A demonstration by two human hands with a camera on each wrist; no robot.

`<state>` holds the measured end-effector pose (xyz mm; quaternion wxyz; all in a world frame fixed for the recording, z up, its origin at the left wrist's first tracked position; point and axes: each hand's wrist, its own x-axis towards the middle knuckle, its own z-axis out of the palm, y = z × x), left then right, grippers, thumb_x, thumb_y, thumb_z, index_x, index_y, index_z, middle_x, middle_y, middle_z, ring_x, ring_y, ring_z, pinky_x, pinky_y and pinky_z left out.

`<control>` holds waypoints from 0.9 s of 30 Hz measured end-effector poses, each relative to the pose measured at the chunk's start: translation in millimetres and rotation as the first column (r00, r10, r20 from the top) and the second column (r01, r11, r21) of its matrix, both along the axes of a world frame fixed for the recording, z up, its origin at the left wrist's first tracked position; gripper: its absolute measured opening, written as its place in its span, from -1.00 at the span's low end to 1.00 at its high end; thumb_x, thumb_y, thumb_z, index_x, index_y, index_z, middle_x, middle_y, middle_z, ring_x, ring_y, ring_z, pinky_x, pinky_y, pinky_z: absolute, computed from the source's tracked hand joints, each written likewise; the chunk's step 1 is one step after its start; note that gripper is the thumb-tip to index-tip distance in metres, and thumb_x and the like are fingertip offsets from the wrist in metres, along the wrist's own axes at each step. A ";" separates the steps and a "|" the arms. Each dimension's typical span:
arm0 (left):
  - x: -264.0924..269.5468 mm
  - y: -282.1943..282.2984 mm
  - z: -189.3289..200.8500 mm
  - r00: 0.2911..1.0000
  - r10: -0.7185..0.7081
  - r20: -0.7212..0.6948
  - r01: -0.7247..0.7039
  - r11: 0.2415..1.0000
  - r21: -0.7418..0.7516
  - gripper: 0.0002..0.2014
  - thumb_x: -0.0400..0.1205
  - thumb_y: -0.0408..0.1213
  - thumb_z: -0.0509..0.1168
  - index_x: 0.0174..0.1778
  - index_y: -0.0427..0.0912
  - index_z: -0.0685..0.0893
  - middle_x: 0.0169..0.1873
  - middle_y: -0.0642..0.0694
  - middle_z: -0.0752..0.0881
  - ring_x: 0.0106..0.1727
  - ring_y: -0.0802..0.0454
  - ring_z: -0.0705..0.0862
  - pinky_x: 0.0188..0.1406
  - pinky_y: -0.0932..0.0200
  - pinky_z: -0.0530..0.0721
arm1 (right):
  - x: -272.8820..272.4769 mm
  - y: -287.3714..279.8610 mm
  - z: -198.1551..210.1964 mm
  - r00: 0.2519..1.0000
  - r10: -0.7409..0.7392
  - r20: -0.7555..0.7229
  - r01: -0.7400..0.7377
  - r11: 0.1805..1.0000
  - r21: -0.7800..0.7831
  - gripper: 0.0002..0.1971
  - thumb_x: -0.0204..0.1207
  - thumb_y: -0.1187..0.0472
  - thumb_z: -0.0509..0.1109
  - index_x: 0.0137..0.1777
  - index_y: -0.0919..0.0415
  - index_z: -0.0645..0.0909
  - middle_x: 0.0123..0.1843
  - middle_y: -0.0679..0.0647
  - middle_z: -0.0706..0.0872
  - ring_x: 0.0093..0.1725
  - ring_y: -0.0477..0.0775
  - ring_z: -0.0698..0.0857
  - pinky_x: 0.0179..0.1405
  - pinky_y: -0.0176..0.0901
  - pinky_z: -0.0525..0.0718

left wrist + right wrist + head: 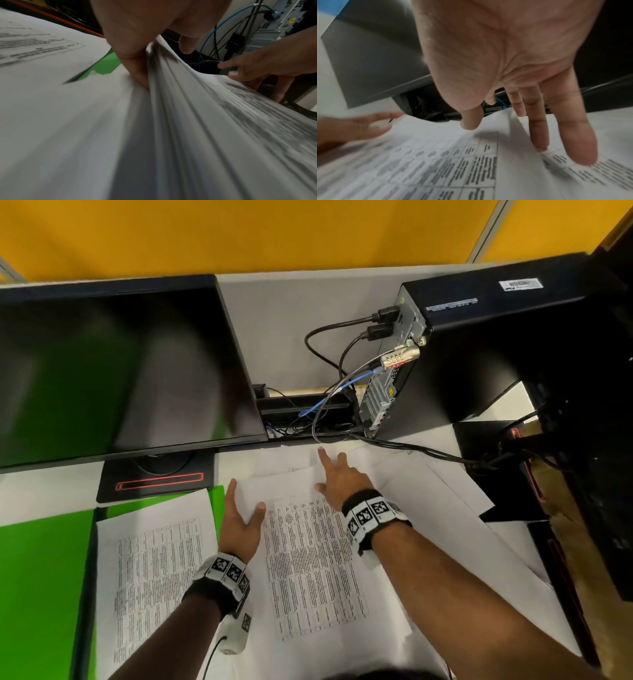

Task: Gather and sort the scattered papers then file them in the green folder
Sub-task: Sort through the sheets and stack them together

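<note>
My left hand (239,525) lies at the left edge of the printed sheet (308,563) in front of me, thumb on top of the page and fingers along or under that edge — it pinches the paper, which the left wrist view shows lifted there. My right hand (339,477) is spread flat with fingers straight, fingertips pressing on the sheets at the far end of the pile; it grips nothing.

The green folder (44,577) lies on the desk at my left, and a second printed sheet (154,559) rests partly over its right side. More blank-looking sheets (428,491) fan out to my right, their corners reaching the base of the second monitor stand (496,470).

Room is tight at the far edge: the monitor (120,371) and its red-trimmed stand (157,481) on the left, a cable trough (305,412) in the middle, and the black desktop computer (479,347) on the right, with a black cable (411,448) lying across the top of the papers.

The tables on the sheets and the white labels on the computer are too blurred to read.
</note>
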<state>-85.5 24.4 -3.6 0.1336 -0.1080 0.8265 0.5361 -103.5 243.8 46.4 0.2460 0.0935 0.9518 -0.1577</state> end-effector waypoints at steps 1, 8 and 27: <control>-4.9 -0.6 -0.3 1.000 -0.011 -0.007 0.011 1.000 -0.017 -0.32 0.64 -0.17 0.33 0.63 0.05 0.15 0.53 -0.05 0.36 0.47 -0.01 0.40 0.49 0.01 0.36 | -2.9 -1.4 -3.4 0.999 0.037 0.008 -0.037 0.999 0.018 -0.33 0.67 -0.04 0.20 0.69 -0.03 -0.02 0.60 0.24 0.17 0.32 0.36 0.58 0.26 0.20 0.57; -5.9 3.3 0.1 0.997 0.024 0.071 -0.030 0.996 0.087 -0.42 0.61 -0.32 0.35 0.43 0.00 0.17 0.24 -0.16 0.54 0.22 -0.16 0.62 0.20 0.02 0.60 | 5.3 -6.8 -15.8 0.996 0.081 -0.024 -0.080 0.996 0.050 -0.44 0.67 -0.10 0.17 0.59 0.10 0.22 0.54 0.29 0.23 0.27 0.36 0.56 0.17 0.18 0.60; 65.6 -1.7 17.8 0.969 0.062 0.239 -0.109 0.976 0.190 -0.51 0.46 -0.40 0.52 0.20 -0.01 0.47 0.10 0.06 0.62 0.22 0.03 0.57 0.24 0.11 0.43 | 171.0 175.9 -29.6 0.793 -0.603 -0.084 0.609 0.782 0.133 -0.08 0.50 -0.10 0.44 0.69 0.21 0.00 0.66 0.22 0.13 0.62 0.27 0.19 0.54 0.19 0.33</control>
